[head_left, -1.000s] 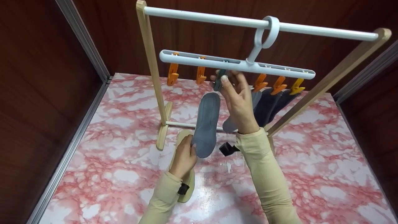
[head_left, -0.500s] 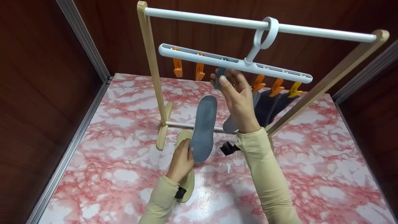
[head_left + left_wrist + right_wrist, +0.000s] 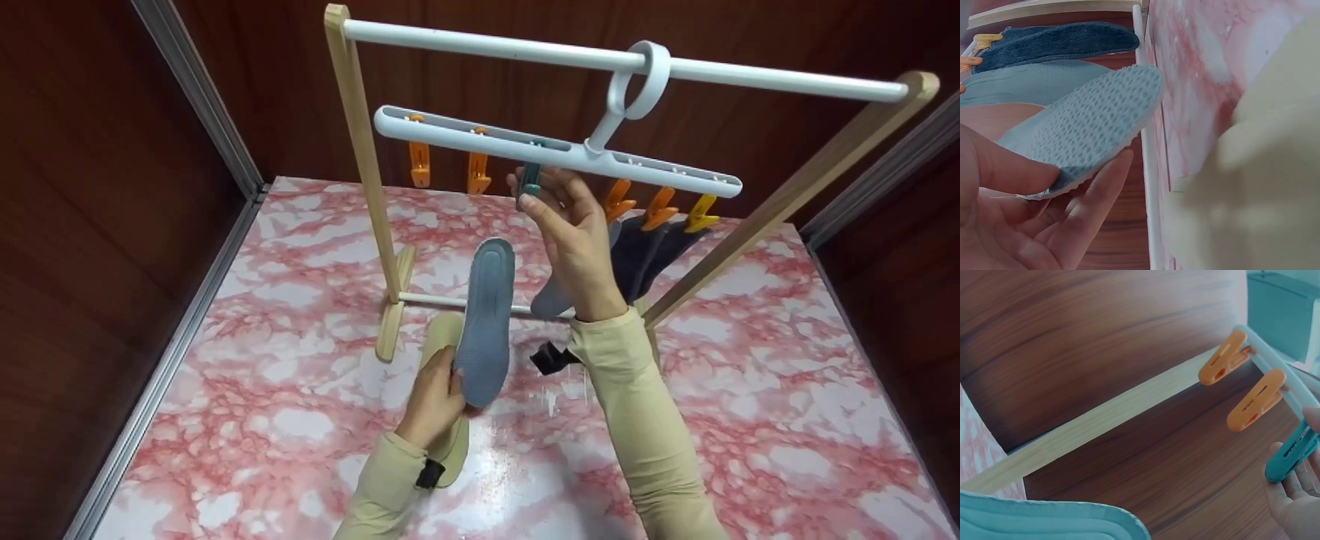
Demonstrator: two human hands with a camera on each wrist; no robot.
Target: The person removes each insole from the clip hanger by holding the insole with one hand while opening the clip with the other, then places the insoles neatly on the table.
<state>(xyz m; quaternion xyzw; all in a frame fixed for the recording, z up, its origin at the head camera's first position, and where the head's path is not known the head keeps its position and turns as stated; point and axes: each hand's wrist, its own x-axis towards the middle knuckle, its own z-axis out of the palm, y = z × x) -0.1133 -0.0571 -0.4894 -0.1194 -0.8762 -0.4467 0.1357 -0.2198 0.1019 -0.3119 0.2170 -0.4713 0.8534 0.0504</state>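
Right hand pinches the green clip and left hand, below it, grips the insole, not yet clipped; judged a hanging step, calling for raising the insole to the clip.

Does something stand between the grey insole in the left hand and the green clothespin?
Nothing visible stands between them. The green clothespin, pinched by the right hand, hangs above the grey insole, across an open gap.
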